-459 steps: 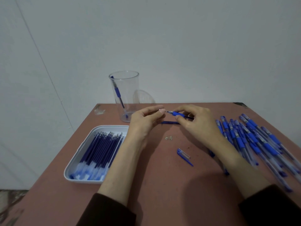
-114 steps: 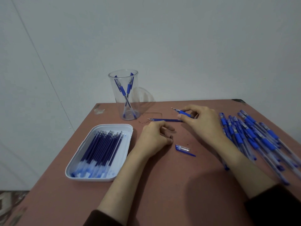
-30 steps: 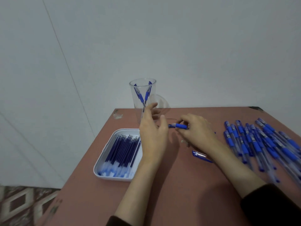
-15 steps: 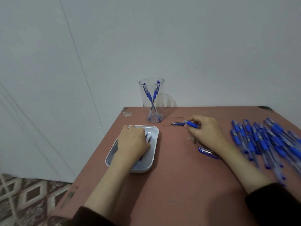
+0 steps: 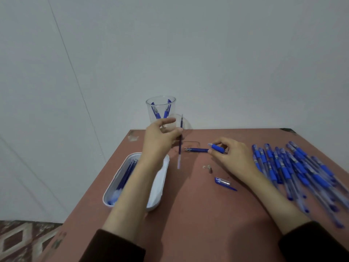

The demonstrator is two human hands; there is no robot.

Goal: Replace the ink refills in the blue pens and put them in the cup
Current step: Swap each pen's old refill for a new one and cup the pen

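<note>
While the left hand (image 5: 160, 138) pinches a fresh refill (image 5: 180, 148) nearly upright, the pen barrel (image 5: 217, 148), pinched by the right hand (image 5: 236, 157), lies crosswise, near, right of the left fingers (image 5: 169, 121).

The light is dim, soft and cool, casting broad, faint shadows on the desk (image 5: 188, 205) beside the forearms (image 5: 128, 195). The pens (image 5: 302, 173) piled at the right edge are smeared and blurry. The wall seam (image 5: 75, 76) at left bows from lens distortion.
</note>
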